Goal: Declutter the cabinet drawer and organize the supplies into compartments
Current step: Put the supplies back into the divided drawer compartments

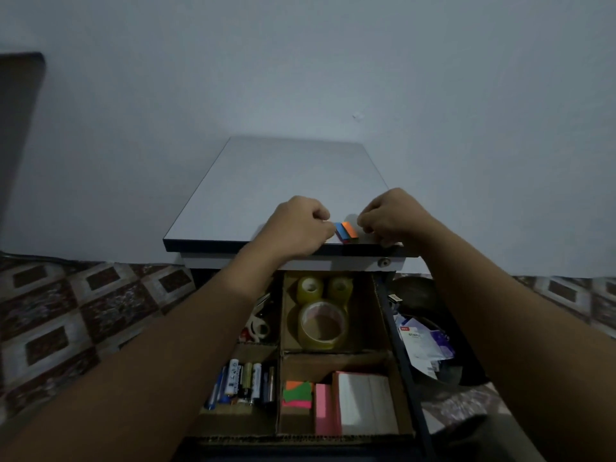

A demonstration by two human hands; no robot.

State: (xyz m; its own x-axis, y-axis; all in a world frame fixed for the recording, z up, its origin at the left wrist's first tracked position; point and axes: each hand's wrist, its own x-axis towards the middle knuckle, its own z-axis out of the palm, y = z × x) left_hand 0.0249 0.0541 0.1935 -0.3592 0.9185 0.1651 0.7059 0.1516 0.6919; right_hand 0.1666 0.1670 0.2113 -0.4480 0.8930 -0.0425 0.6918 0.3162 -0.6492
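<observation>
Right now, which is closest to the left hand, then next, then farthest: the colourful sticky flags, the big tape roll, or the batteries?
1. Colourful sticky flags, on the cabinet top, at the left hand.
2. Big tape roll, in the drawer's back compartment.
3. Batteries, front-left compartment.

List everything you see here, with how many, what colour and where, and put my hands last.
Cabinet top: one, white, dark edge, by the wall.
Sticky flags: one pad, blue and orange, front edge of cabinet top.
Tape rolls: three, yellowish clear, far right compartment.
Scissors: one, white handles, far left compartment.
Batteries: several, mixed colours, near left compartment.
Note pads: several, pink, green, orange, white, near right compartment.
Bin: one, dark, holding wrappers, right of drawer.
Hands: left, right, either side of the flags.
</observation>
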